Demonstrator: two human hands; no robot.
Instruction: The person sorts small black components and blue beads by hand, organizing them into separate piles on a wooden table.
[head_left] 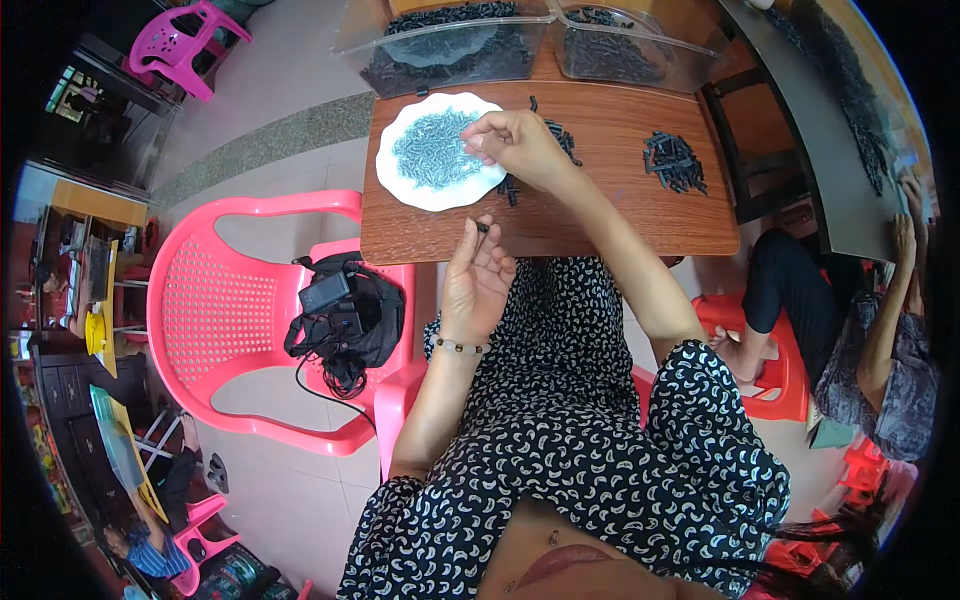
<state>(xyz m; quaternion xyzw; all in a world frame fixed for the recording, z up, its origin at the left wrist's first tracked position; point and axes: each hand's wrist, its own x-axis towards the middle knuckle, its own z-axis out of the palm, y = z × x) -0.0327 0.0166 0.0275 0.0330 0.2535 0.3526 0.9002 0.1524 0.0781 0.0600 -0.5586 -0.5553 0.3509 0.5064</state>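
Between the thumb and fingers of my left hand (476, 287), just off the table's near edge, is a small black tubular piece (483, 228). My right hand (527, 147) hovers at the right side of a white scalloped plate (388, 150), its thumb and fingertips pinched together. Whatever sits in that pinch is too small to make out. Heaped on the plate are many tiny silvery pieces (430, 152), like little springs. A loose group of black pieces (565, 142) lies partly hidden behind my right hand, and a separate pile (675, 163) rests farther right.
Two clear plastic bins (455, 65) (612, 62) of black pieces stand along the far side of the brown wooden table (620, 225). To the left, a pink plastic chair (225, 310) holds a black bag (385, 325). Another person (880, 350) sits at a table on the right.
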